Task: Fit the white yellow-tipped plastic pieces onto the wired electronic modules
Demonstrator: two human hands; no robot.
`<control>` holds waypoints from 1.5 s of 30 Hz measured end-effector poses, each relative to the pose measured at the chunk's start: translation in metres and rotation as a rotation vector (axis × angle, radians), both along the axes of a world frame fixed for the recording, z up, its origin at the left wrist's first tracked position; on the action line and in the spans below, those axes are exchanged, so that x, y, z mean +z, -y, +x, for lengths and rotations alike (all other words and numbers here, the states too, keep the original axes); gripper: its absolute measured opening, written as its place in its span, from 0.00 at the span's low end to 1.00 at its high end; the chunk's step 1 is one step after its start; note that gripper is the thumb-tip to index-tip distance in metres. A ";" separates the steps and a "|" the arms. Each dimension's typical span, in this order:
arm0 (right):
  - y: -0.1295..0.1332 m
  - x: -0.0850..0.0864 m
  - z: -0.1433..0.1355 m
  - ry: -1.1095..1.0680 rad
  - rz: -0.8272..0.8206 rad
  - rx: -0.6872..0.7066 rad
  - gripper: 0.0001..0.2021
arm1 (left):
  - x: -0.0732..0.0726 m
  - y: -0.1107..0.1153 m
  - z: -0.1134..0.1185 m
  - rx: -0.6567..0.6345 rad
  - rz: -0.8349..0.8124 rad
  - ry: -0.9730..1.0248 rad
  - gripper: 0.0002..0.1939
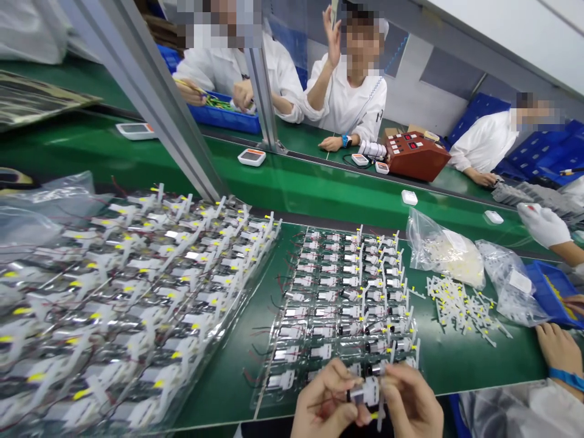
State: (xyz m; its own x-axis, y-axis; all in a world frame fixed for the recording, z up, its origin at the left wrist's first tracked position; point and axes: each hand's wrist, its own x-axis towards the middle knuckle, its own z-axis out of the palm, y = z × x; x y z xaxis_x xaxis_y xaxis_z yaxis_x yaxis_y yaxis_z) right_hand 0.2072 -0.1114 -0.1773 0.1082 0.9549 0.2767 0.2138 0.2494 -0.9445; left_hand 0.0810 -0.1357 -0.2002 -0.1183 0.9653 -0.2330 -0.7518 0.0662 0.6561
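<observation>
Low in the view, my left hand [325,404] pinches a small motor with a white plastic housing [370,392] and thin wires. My right hand [413,403] has its fingers closed on a slim white plastic strip [380,417] with a yellow tip, right against the housing. Whether the two parts are joined I cannot tell. Just beyond my hands lies a clear blister tray [340,286] with rows of similar motors, several with white strips on them. To its right is a loose heap of white strips with yellow ends [460,304].
Stacked trays of motors [137,286] fill the left side. Plastic bags [449,249] and a blue bin [550,292] stand at right. A metal post [150,91] rises before the green conveyor [310,182]. Co-workers in white sit across; another person's hand [560,350] is close on my right.
</observation>
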 end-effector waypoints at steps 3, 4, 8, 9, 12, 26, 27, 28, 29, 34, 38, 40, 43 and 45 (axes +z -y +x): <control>-0.010 0.003 0.004 -0.004 -0.046 0.060 0.07 | -0.004 -0.004 -0.005 0.023 -0.003 -0.012 0.14; -0.013 0.005 0.005 0.021 -0.019 0.121 0.06 | -0.003 -0.004 -0.006 0.026 -0.010 -0.017 0.14; -0.022 0.010 0.014 0.176 0.118 0.338 0.17 | 0.001 -0.004 -0.010 0.033 -0.024 -0.026 0.17; -0.022 0.010 0.016 0.196 0.124 0.355 0.20 | 0.001 -0.004 -0.010 0.031 -0.026 -0.026 0.17; -0.021 0.005 0.020 0.242 0.165 0.365 0.26 | 0.000 -0.004 -0.010 0.007 -0.030 -0.025 0.18; -0.029 0.010 0.010 0.356 0.557 0.397 0.15 | -0.003 -0.010 -0.008 -0.015 0.023 -0.013 0.18; -0.029 0.009 0.010 0.355 0.557 0.396 0.15 | -0.004 -0.010 -0.008 -0.012 0.023 -0.017 0.18; -0.028 0.007 0.010 0.354 0.553 0.399 0.15 | -0.005 -0.009 -0.008 -0.012 0.022 -0.021 0.17; -0.028 0.006 0.011 0.355 0.547 0.407 0.16 | -0.006 -0.009 -0.009 -0.015 0.022 -0.028 0.17; -0.030 0.003 0.020 0.373 0.446 0.561 0.19 | -0.003 -0.005 -0.014 -0.011 -0.031 -0.073 0.14; -0.032 0.005 0.022 0.243 0.286 0.591 0.14 | -0.001 -0.002 -0.015 -0.030 -0.034 -0.070 0.11; -0.031 0.003 0.022 0.165 0.159 0.562 0.09 | -0.002 -0.001 -0.015 -0.038 -0.022 -0.066 0.11; -0.028 -0.002 0.019 0.068 -0.079 0.472 0.05 | -0.003 -0.002 -0.014 -0.038 -0.012 -0.072 0.11; -0.025 -0.004 0.018 -0.029 -0.269 0.441 0.09 | -0.003 -0.002 -0.014 -0.041 -0.018 -0.089 0.11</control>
State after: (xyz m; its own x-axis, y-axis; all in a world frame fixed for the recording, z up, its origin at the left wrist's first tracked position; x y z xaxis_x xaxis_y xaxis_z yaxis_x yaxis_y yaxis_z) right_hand 0.2252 -0.0864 -0.1818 -0.3171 0.9482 0.0183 0.1152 0.0577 -0.9917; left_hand 0.0668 -0.1334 -0.2030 -0.0998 0.9655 -0.2404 -0.6869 0.1080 0.7187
